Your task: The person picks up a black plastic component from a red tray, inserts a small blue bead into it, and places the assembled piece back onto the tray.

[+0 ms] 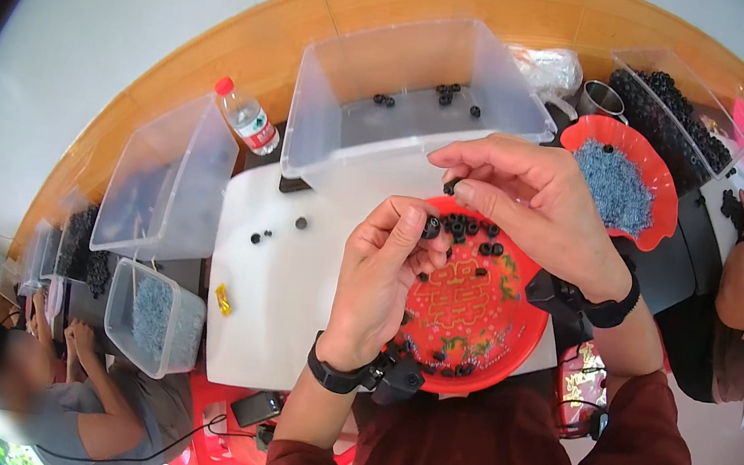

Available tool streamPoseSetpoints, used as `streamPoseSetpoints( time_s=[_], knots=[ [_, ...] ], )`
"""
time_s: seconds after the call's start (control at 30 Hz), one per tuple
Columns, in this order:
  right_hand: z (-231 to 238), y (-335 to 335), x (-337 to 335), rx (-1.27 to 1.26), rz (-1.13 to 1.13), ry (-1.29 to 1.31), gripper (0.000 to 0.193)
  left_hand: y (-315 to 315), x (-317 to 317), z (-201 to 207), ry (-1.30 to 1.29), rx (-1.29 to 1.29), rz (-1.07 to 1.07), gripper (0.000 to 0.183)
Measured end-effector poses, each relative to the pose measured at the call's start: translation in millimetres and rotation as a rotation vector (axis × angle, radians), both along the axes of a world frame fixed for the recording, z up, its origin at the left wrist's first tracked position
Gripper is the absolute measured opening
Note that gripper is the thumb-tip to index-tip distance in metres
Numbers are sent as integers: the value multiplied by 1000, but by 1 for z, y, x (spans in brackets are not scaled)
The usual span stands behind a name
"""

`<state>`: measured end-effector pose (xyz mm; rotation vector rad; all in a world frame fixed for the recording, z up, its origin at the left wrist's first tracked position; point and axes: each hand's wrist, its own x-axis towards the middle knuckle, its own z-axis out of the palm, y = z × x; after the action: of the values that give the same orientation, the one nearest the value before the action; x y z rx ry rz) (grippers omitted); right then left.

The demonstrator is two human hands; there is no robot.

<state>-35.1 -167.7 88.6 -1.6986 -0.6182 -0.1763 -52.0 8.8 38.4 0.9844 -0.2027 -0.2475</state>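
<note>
A white board (250, 339) spreads beneath the fingers and away to their left. Past the fingertips, at the board's far edge, stands a big clear bin (374, 151) with a few black pieces on its floor. Directly below the fingers sits a round red tray (523, 347), patterned in gold and green (the wrists hide part of its rim). Off to the right of the right hand's fingers is a red scalloped dish (668, 205) heaped with small blue bits; well to the left of the left hand's fingers, a clear tub (182, 344) holds similar ones.

The left hand (372, 266) and right hand (540, 200) are near each other, the right farther out. Beyond them to the left stands a red-capped bottle (253, 126); nearer on that side lies a yellow wrapper (223, 300).

Loose black pieces (459, 227) cluster in the tray just under the fingertips. The left thumb and fingers are closed around a rounded black piece (431, 228); the right ones are narrowed on a smaller black part (451, 188) at the thumb tip.
</note>
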Motion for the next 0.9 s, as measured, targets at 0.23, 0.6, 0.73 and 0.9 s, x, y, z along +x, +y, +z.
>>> streamPoseSetpoints(
  time_s=[0.23, 0.6, 0.73, 0.9],
  knots=[
    [0, -5, 18, 34, 76, 80, 39, -10, 31, 1, -66, 50, 54, 17],
    [-10, 5, 35, 51, 140, 172, 51, 0, 38, -19, -137, 58, 205, 12],
    [-10, 8, 34, 58, 142, 222, 52, 0, 34, -22, -174, 72, 243, 13],
    [-10, 6, 34, 87, 134, 230, 53, -1, 31, -18, -321, 156, 284, 13]
  ],
)
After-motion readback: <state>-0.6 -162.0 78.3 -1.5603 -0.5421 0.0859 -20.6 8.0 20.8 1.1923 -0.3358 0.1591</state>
